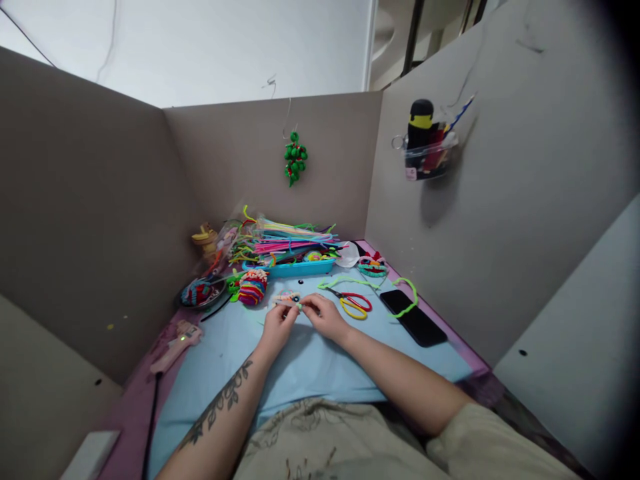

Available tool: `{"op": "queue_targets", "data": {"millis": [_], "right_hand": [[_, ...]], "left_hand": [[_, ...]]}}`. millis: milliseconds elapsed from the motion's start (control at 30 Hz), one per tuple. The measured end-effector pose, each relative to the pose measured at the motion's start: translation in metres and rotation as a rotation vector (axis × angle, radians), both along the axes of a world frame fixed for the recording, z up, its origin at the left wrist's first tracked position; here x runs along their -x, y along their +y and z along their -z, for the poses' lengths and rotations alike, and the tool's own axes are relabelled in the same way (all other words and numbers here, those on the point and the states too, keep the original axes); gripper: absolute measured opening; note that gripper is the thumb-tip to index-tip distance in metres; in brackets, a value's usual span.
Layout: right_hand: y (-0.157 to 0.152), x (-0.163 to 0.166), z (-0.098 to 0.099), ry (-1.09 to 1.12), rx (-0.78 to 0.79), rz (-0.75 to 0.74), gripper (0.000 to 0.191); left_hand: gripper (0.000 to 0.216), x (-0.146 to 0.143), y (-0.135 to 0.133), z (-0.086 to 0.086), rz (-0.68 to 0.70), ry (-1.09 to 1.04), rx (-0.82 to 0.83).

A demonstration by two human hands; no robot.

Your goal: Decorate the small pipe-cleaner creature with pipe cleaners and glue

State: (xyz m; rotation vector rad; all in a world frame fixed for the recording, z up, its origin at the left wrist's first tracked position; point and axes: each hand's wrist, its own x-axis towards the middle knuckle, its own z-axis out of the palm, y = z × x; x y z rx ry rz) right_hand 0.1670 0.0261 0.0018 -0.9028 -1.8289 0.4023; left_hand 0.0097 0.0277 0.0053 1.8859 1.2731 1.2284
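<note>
My left hand (279, 327) and my right hand (324, 315) meet over the middle of the blue cloth (240, 353). Between the fingertips of both is a small pale green piece (299, 307), too small to name surely. A whitish strip lies along the left fingers. Just beyond the fingers is a small pale, multicoloured item (287, 296), partly hidden by them. Scissors (355, 305) with red and yellow handles lie right of my right hand. To the left of my hands sits a striped, rounded pipe-cleaner figure (253, 287).
A blue tray (300, 269) piled with pipe cleaners (295, 241) stands at the back. A black phone (414, 319) with a green pipe cleaner lies right. A pink glue gun (177, 347) and a round dish (201, 293) are left. Grey partitions (275, 147) surround the table.
</note>
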Motion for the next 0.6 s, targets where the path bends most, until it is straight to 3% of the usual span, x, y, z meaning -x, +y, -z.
{"op": "queue_targets", "data": {"millis": [600], "right_hand": [[-0.0036,-0.0022,-0.0054,0.028,-0.025,-0.014,0.017]], "left_hand": [[0.026,0.0000,-0.0051,-0.0025,0.045,0.101,-0.055]]}}
